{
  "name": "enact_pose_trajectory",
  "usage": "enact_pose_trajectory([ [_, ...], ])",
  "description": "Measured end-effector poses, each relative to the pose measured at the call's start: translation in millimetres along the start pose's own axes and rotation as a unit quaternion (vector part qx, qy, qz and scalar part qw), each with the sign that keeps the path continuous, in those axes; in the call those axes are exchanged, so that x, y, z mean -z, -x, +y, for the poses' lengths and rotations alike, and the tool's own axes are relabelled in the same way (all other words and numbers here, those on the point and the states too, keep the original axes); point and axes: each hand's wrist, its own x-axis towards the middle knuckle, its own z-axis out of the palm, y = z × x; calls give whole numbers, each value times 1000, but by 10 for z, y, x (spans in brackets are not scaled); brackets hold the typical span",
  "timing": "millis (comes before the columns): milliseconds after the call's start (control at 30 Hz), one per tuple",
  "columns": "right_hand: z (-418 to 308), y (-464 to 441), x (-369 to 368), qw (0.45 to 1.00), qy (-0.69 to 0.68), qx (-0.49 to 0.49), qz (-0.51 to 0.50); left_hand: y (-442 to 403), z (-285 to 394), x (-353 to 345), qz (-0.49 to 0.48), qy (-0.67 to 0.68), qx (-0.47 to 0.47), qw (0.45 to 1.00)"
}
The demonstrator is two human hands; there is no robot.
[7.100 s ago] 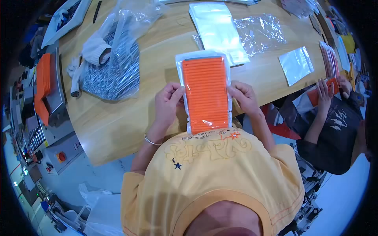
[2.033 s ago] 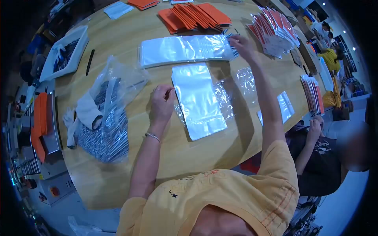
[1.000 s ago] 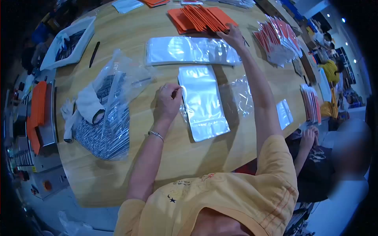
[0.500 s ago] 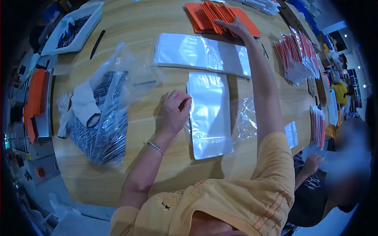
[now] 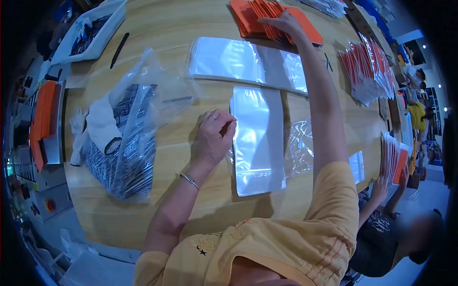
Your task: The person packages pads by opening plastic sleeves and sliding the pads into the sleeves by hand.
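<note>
A stack of clear plastic bags point(image 5: 258, 136) lies upright in front of me. My left hand point(image 5: 215, 136), with a ring and a bracelet, is closed in a pinch at its left edge. Whether a bag edge is between those fingertips is hidden. My right hand point(image 5: 287, 25) reaches far forward to a pile of folded orange pieces point(image 5: 267, 21), touching them with a finger stretched out to the left; its other fingers are partly hidden. Between the two lies a second, wider stack of clear bags point(image 5: 224, 61), placed crosswise.
On the left are a bag of dark thin pieces point(image 5: 126, 167), white gloves point(image 5: 102, 126), a black pen-like stick point(image 5: 119, 50) and a white bin point(image 5: 107, 35). Filled orange packets point(image 5: 365, 71) lie at right. A co-worker point(image 5: 381, 238) there touches more packets point(image 5: 390, 159).
My right hand shifts slightly left over the orange pieces. My left hand stays pinched by the bag stack. The co-worker's hands have moved up to the packets at right, and the view has shifted a little.
</note>
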Motion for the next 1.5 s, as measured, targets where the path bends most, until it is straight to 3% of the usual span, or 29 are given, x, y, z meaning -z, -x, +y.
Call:
enact_pose_trajectory([
  [33, -43, 16, 39, 999, -9, -9, -32, 4, -6, 6, 4, 5, -3, 1000],
  [133, 73, -150, 129, 999, 6, 53, -8, -12, 32, 26, -8, -7, -3, 1000],
  [200, 328, -548, 72, 960, -121, 249, -30, -9, 42, 61, -13, -22, 5, 1000],
  [233, 434, -650, 94, 959, -121, 253, -37, 6, 35, 76, -8, -24, 11, 1000],
  [367, 906, -933, 395, 949, 99, 193, 230, -20, 32, 55, 1, -35, -21, 999],
  [433, 977, -804, 445, 984, 9, 107, 145, -62, 20, 42, 11, -31, -27, 999],
  [467, 921, -708, 446, 983, 9, 115, 145, -55, 14, 32, 14, -27, -27, 999],
  [533, 760, -527, 379, 982, 131, 85, 107, -20, 9, 16, 16, -19, -26, 999],
  [733, 613, -583, 287, 979, 180, 64, 73, -1, 33, 8, -11, -2, -9, 1000],
  [900, 823, -895, 222, 998, 33, 39, 42, 12, -40, -45, 30, 10, -29, 999],
  [1033, 721, -528, 241, 988, 39, 37, 144, -20, 8, 16, 11, 11, -30, 999],
  [1133, 782, -493, 316, 992, 40, 27, 115, -17, 19, 34, -1, 1, -21, 1000],
  [1200, 801, -416, 472, 994, -49, 40, 88, -6, 29, 34, -9, -11, -13, 1000],
  [1267, 347, 172, 802, 997, -56, -17, 49, 10, 72, 59, -18, -9, 12, 1000],
  [1300, 463, 307, 877, 997, -52, -32, 55, 11, 55, 44, -31, 1, 7, 999],
  [1367, 666, 586, 1003, 997, 59, 21, 38, 31, 8, 10, -3, -27, -9, 1000],
  [1500, 969, 1027, 1248, 955, 264, 133, -4, 19, 56, 51, -35, 1, 17, 999],
])
